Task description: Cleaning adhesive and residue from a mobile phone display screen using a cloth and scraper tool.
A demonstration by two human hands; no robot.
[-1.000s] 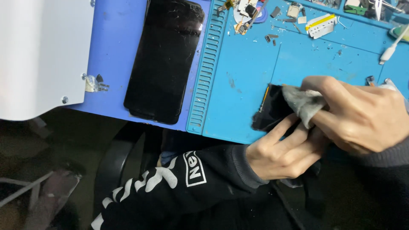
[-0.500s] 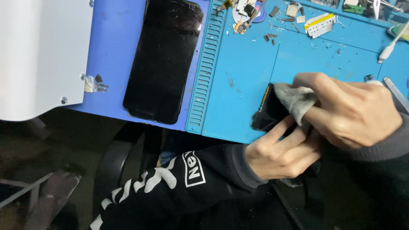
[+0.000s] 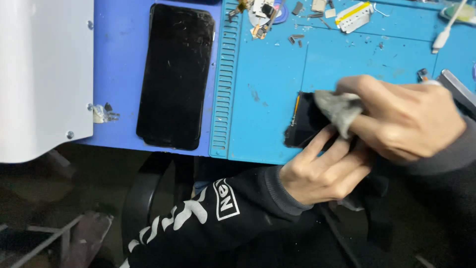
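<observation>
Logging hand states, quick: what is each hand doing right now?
Left hand: fingers steady the dark phone part at the mat's edge.
Right hand: closed on a grey cloth, pressed onto that part.

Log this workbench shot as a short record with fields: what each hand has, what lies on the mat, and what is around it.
left hand: left hand steadies the small black screen part at the mat's near edge
right hand: right hand presses a grey cloth onto that part
surface: blue repair mat
beside: black phone with scratched glass, lying flat, untouched
far edge: small loose parts, white cable
left side: white panel
</observation>
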